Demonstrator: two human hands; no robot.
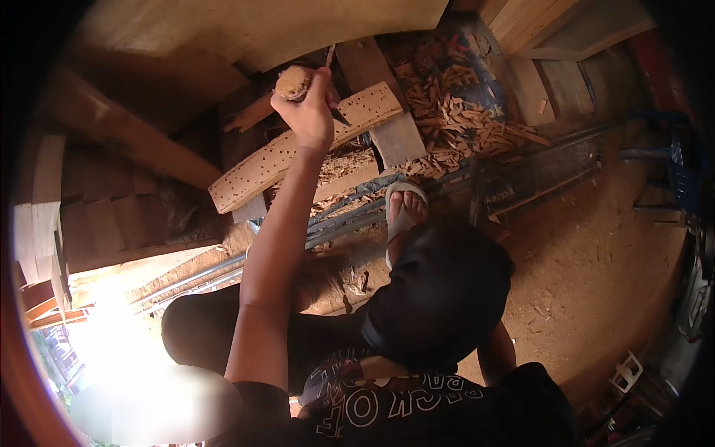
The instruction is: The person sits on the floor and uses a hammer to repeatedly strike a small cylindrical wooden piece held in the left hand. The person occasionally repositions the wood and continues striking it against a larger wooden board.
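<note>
My left hand (307, 112) is closed round a chisel (293, 82) with a thick, battered wooden handle. Its round butt faces up, and a short dark blade shows below my fingers, close to a wooden board. That board (242, 179) is long and slightly curved, dotted with many small dark holes or marks, and lies slantwise across other timber. My right arm (497, 354) bends down behind my raised, black-clad knee, which hides my right hand.
Wood chips (454, 104) lie heaped right of the board, beside a flat plank (398, 140). A large wooden panel (246, 33) overhangs the far side. Metal rails (216, 272) run near my sandalled foot (406, 211). Blue metalwork (674, 164) stands at far right.
</note>
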